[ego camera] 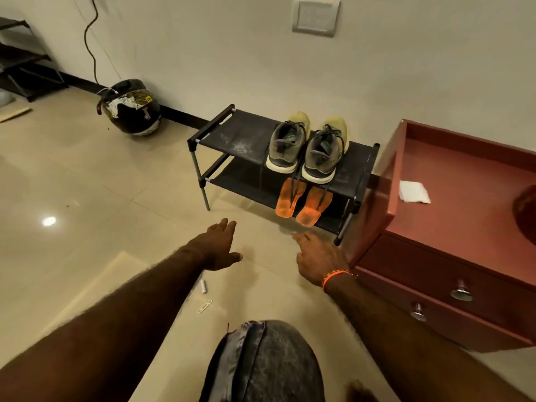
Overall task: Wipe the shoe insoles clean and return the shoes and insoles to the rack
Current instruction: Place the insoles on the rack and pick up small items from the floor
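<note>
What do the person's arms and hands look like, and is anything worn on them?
Both forearms are bare, with no sleeves in view. The left hand wears nothing: no glove, ring or watch shows. The right hand is also bare, but a thin orange band circles its wrist, with a small knot or bead at one side.

Ahead of the right hand [320, 261], a black rack [220, 132] carries two grey shoes [307, 147] on top and two orange insoles [303, 203] below; the floor [87, 184] beneath the left hand [219, 246] holds small white bits [204, 286].
</note>
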